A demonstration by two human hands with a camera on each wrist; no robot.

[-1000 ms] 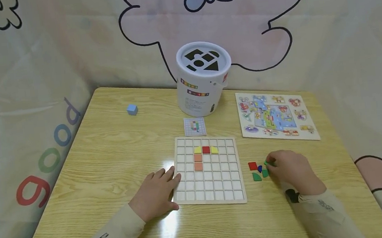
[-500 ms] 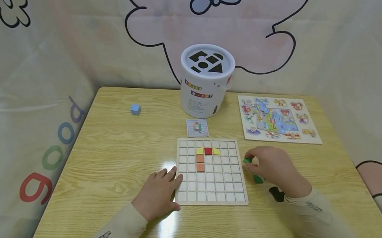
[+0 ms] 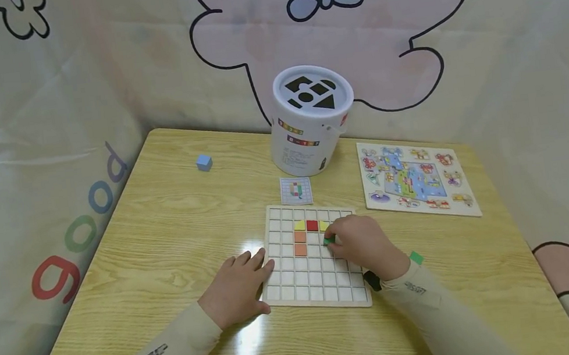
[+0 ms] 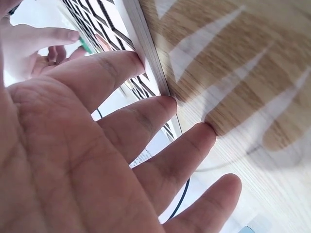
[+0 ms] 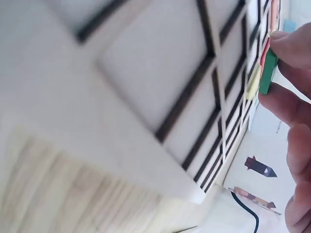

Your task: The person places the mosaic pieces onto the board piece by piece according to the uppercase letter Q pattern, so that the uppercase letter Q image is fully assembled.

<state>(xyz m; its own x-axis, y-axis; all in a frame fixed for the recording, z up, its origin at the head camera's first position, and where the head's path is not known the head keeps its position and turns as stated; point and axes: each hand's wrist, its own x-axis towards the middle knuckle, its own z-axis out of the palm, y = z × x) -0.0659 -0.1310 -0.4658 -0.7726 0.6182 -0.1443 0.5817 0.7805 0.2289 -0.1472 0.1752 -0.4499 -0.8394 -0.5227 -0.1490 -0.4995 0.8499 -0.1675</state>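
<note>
A wooden grid board (image 3: 297, 284) lies mid-table, with a red tile (image 3: 312, 225), yellow tiles (image 3: 299, 225) and orange tiles (image 3: 300, 249) set in its cells. My right hand (image 3: 363, 246) pinches a green tile (image 5: 268, 72) between thumb and finger, over the cells just below the right yellow tile. With fingers spread, my left hand (image 3: 236, 291) rests at the board's left edge; in the left wrist view its fingertips (image 4: 167, 104) touch the board's side and the table. Another green tile (image 3: 416, 257) shows beside my right sleeve, which hides the other loose pieces.
A small pattern card (image 3: 296, 191) lies behind the board. Farther back stands a white bucket (image 3: 302, 146) with shaped holes in its lid. A picture puzzle (image 3: 419, 178) lies at the back right, a blue cube (image 3: 204, 162) at the back left.
My right hand has picked a green tile from the loose pieces on the right and carried it left over the board. My left hand has stayed at the board's edge.
</note>
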